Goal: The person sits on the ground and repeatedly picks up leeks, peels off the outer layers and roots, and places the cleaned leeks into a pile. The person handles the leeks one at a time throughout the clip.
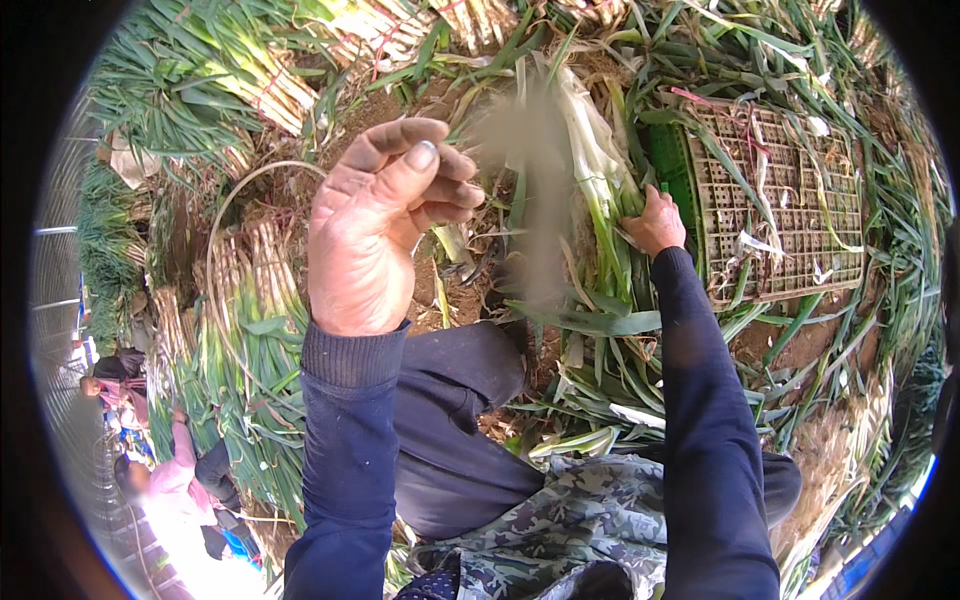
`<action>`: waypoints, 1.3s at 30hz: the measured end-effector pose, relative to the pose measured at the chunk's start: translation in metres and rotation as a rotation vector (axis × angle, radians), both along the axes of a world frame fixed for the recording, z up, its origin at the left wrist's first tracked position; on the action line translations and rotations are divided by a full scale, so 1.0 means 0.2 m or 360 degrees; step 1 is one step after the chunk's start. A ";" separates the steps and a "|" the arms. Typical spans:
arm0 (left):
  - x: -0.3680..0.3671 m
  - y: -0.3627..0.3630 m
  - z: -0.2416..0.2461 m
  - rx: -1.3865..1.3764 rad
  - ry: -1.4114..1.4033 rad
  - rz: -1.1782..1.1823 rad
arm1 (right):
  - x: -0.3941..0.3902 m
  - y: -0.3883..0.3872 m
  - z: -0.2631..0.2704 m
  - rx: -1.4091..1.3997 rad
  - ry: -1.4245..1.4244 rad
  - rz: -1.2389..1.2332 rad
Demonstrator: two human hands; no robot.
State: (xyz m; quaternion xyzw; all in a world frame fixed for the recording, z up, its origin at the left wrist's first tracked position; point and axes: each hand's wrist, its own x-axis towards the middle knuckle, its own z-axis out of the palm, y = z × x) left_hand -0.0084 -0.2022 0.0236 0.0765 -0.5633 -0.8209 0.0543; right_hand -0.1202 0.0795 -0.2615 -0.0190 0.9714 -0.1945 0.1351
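My left hand point(379, 217) is raised in front of me, palm towards me. Its fingers are loosely curled with gaps between them, and nothing shows in it. A thin pale hose point(212, 262) loops in from the left and passes out of sight behind this hand. My right hand point(656, 225) reaches down to the right, touching a loose pile of large green onions point(600, 172) with white stalks. Its thumb lies against the stalks; the other fingertips are partly hidden, so a grip cannot be made out. A brownish blur point(536, 187) covers part of the ground between my hands.
An overturned plastic crate point(780, 202), littered with peelings, lies right of my right hand. Tied onion bundles point(281, 90) lie at the upper left, more bundles point(247, 315) below. Loose leaves point(795, 390) cover soil on the right. A person in pink point(176, 484) works at far left.
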 end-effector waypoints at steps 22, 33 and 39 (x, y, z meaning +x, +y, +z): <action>-0.21 0.20 -0.26 -0.0101 -0.0628 -0.0100 | 0.49 0.07 0.66 -0.1388 -0.0065 -0.0166; -0.15 0.32 -0.17 0.0141 -0.0161 -0.0099 | 0.69 -0.11 1.19 -0.0904 0.0932 0.0329; -0.12 0.36 -0.12 0.0306 0.0349 -0.0505 | 0.22 -0.13 1.53 -0.1857 0.0330 0.0604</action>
